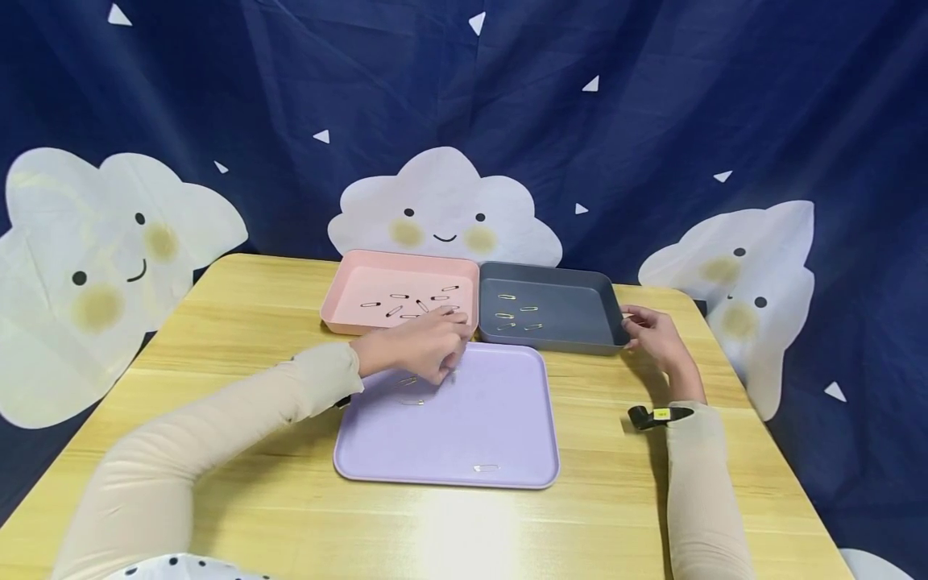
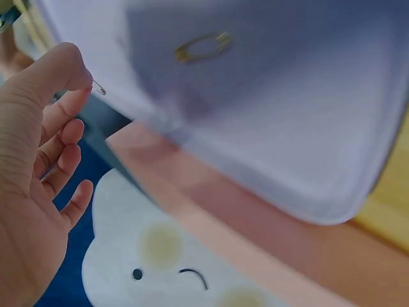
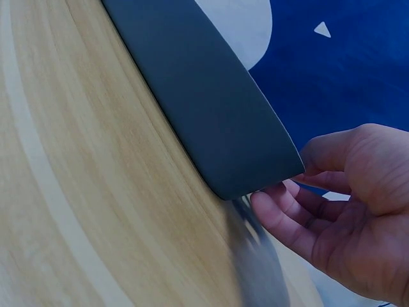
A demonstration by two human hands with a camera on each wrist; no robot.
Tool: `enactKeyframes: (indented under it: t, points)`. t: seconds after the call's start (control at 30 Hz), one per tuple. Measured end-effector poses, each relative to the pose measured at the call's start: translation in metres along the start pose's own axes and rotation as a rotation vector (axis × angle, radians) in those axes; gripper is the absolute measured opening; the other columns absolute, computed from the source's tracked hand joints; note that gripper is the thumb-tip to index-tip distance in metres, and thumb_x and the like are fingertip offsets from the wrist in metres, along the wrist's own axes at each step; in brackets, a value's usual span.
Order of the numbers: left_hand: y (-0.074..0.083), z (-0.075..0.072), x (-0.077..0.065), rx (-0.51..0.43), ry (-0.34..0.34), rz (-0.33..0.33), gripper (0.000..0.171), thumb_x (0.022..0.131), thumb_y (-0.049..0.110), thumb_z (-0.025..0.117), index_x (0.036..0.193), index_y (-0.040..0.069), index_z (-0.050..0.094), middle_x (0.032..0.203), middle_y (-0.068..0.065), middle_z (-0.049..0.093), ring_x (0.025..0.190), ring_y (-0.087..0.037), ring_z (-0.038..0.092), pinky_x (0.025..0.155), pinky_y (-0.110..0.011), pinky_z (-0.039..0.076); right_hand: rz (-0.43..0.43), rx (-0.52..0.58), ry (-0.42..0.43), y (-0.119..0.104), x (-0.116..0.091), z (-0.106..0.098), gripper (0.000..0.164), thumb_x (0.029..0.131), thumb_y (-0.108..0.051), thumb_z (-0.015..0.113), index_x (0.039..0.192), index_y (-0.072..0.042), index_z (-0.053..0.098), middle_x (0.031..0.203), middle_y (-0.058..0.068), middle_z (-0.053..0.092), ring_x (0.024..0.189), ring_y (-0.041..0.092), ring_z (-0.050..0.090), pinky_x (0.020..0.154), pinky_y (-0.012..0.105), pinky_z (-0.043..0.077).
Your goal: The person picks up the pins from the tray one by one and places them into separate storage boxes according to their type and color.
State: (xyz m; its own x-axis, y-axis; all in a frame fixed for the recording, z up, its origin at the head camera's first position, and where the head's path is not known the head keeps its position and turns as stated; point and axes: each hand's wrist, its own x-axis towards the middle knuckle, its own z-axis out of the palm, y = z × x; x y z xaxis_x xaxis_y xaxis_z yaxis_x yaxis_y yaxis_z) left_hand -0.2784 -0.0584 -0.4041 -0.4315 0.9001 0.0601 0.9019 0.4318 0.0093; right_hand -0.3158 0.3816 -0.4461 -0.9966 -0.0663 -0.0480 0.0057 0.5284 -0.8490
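Observation:
My left hand is over the upper part of the purple tray, close to the pink tray's front edge. Its thumb and forefinger pinch a small safety pin, seen in the left wrist view; the other fingers are loosely bent. Gold safety pins lie on the purple tray below that hand, and a pale safety pin rests near its front edge. At the right corner of the dark grey tray, my right hand holds the wall between thumb and fingers.
Several black safety pins lie in the pink tray, which stands against the dark grey tray. Several gold safety pins are in the left part of the grey tray. Behind the wooden table hangs a blue curtain with clouds.

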Motion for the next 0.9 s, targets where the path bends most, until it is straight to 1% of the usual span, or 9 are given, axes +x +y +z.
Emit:
enactKeyframes:
  t: [0.1,0.17,0.27,0.4,0.47,0.53,0.67,0.77,0.9]
  points:
    - [-0.001,-0.011,0.008,0.041,0.032,0.001,0.011,0.069,0.019,0.081,0.066,0.022,0.071,0.099,0.006,0.064,0.107,-0.019,0.057,0.098,-0.042,0.044,0.0,-0.001,0.002,0.0,0.0,0.0,0.044,0.105,-0.009,0.049,0.145,0.01,0.047,0.119,0.025,0.055,0.065,0.007,0.062,0.065,0.026,0.059]
    - [-0.002,-0.018,0.014,0.067,0.052,0.002,0.009,0.069,0.019,0.08,0.067,0.022,0.071,0.098,0.006,0.064,0.107,-0.019,0.056,0.095,-0.04,0.043,0.002,-0.004,0.001,0.0,0.001,0.0,0.044,0.105,-0.009,0.048,0.145,0.009,0.047,0.12,0.026,0.054,0.066,0.007,0.062,0.065,0.026,0.059]
    - [-0.005,-0.028,0.023,0.085,0.081,-0.004,0.008,0.068,0.019,0.078,0.067,0.022,0.071,0.094,0.006,0.061,0.102,-0.019,0.054,0.093,-0.038,0.041,0.002,-0.004,-0.001,0.001,0.001,0.0,0.044,0.105,-0.009,0.048,0.145,0.009,0.047,0.118,0.025,0.054,0.066,0.008,0.063,0.065,0.027,0.059]
    - [-0.01,-0.038,0.037,0.099,0.108,-0.021,0.009,0.068,0.018,0.078,0.067,0.022,0.071,0.094,0.006,0.062,0.098,-0.02,0.051,0.097,-0.038,0.039,-0.003,0.007,-0.001,0.0,0.001,0.0,0.044,0.105,-0.009,0.049,0.144,0.011,0.047,0.113,0.019,0.056,0.064,0.01,0.063,0.065,0.027,0.059]
    - [-0.013,-0.042,0.044,0.105,0.111,-0.036,0.009,0.07,0.016,0.077,0.068,0.022,0.071,0.095,0.006,0.062,0.099,-0.02,0.051,0.097,-0.039,0.039,-0.006,0.009,0.0,0.0,0.0,0.0,0.045,0.105,-0.009,0.05,0.144,0.012,0.047,0.11,0.017,0.057,0.065,0.008,0.063,0.064,0.027,0.059]
    - [-0.015,-0.044,0.051,0.089,0.109,-0.061,0.008,0.071,0.014,0.076,0.069,0.02,0.07,0.097,0.005,0.062,0.1,-0.02,0.05,0.096,-0.04,0.04,-0.01,0.009,0.001,-0.001,0.0,0.0,0.045,0.105,-0.009,0.05,0.144,0.012,0.047,0.11,0.017,0.057,0.066,0.006,0.062,0.064,0.026,0.059]
    - [-0.02,-0.048,0.065,0.081,0.104,-0.108,0.007,0.074,0.014,0.073,0.071,0.019,0.069,0.1,0.004,0.062,0.103,-0.021,0.049,0.097,-0.04,0.038,-0.008,0.003,-0.002,-0.001,0.0,-0.001,0.045,0.105,-0.01,0.05,0.145,0.011,0.046,0.116,0.024,0.056,0.067,0.005,0.061,0.065,0.026,0.059]
    - [-0.025,-0.05,0.077,0.105,0.119,-0.123,0.005,0.074,0.017,0.073,0.072,0.019,0.07,0.101,0.003,0.062,0.104,-0.021,0.049,0.097,-0.041,0.037,-0.001,-0.004,-0.007,-0.001,0.0,-0.001,0.045,0.105,-0.01,0.049,0.146,0.01,0.046,0.121,0.028,0.054,0.067,0.006,0.062,0.066,0.026,0.059]
    - [-0.03,-0.05,0.094,0.145,0.163,-0.139,0.004,0.074,0.019,0.073,0.071,0.018,0.071,0.1,0.001,0.063,0.103,-0.023,0.049,0.096,-0.04,0.038,0.002,-0.003,-0.009,-0.001,0.0,-0.002,0.045,0.106,-0.01,0.049,0.146,0.01,0.046,0.121,0.029,0.054,0.067,0.006,0.062,0.067,0.027,0.059]
